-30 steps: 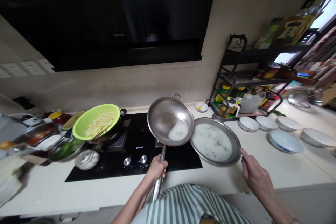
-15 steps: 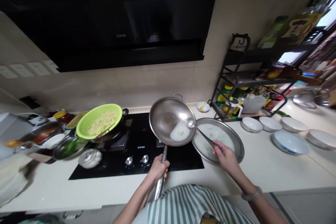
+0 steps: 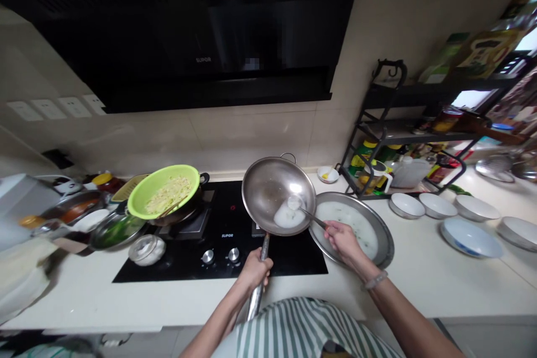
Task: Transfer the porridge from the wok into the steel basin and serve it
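My left hand (image 3: 255,269) is wrapped round the long metal handle of a wok (image 3: 264,193), which is tilted to the right over the stove. A pool of white liquid (image 3: 289,216) lies in the wok's lower right side. My right hand (image 3: 342,239) is closed on the handle of a ladle (image 3: 312,216), whose bowl is in the wok by that liquid. Beside the wok, on the right, sits a wide metal basin (image 3: 384,240) holding white, soupy liquid with green bits. The wok's right edge overlaps the basin's left rim.
A green plastic basin (image 3: 136,196) of pale shreds with chopsticks stands on the left of the black cooktop (image 3: 218,257). A glass jar (image 3: 146,250) is at its front left. Several bowls (image 3: 472,236) and a black rack (image 3: 380,114) are on the right. The range hood (image 3: 210,28) hangs overhead.
My right hand has moved left, bringing the ladle's bowl down from the wok's right rim into the wok by the white liquid. My left hand still holds the wok.
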